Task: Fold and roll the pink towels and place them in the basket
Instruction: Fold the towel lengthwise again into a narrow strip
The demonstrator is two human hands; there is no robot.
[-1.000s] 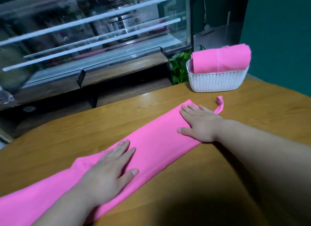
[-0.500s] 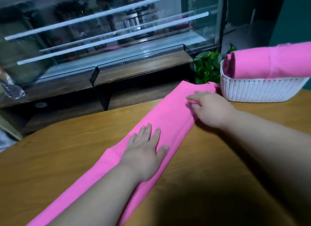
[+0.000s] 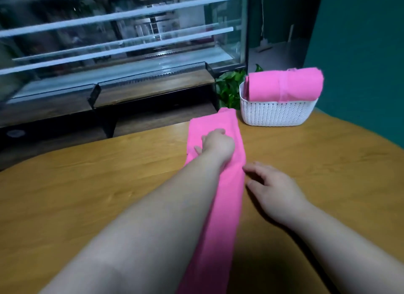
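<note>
Before the white basket (image 3: 277, 114), already holding one rolled pink towel (image 3: 284, 87), we press our left hand (image 3: 215, 144) on a long folded towel (image 3: 227, 206), its grip unclear. Our right hand (image 3: 275, 186) rests slack-fingered and empty at its edge. Soft, limp cloth: best pinched at both end corners, we judge.

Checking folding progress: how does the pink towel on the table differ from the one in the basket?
The towel on the table lies flat as a long folded strip; the towel in the basket is rolled into a thick bundle. The left hand rests on the table towel; no hand touches the basket towel. The table towel runs away from the person; the basket towel lies crosswise. Both are bright pink.
</note>
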